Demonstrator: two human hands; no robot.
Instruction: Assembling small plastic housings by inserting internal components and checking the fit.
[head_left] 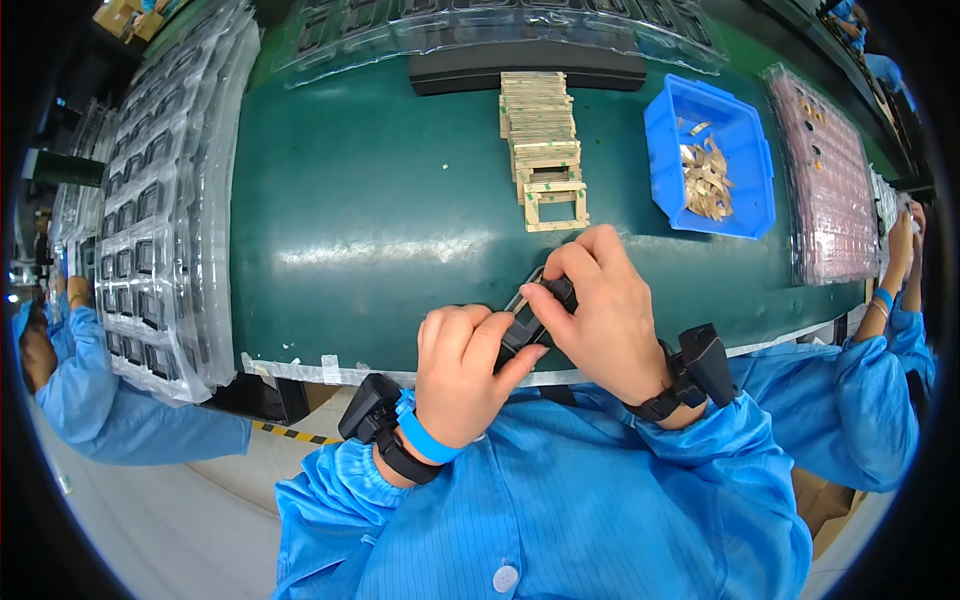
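Close to the table's front edge, a small black rectangular frame (522,330) is held tilted between my two hands. My left hand (458,365) has its thumb and fingers closed on the lower left end of it. At the upper right end, my right hand (608,315) pinches the frame with thumb and forefinger. My fingers hide much of the part. Beyond my hands lies a row of overlapping tan rectangular frames (540,150) with green marks, the nearest one showing its open middle.
A blue bin (657,150) holding peeled tan strips (707,182) stands right of the row. Stacked clear trays (180,220) with black frames fill the left side. A pinkish tray stack (825,180) is at right, a black bar (455,73) behind. Co-workers sit on both sides.
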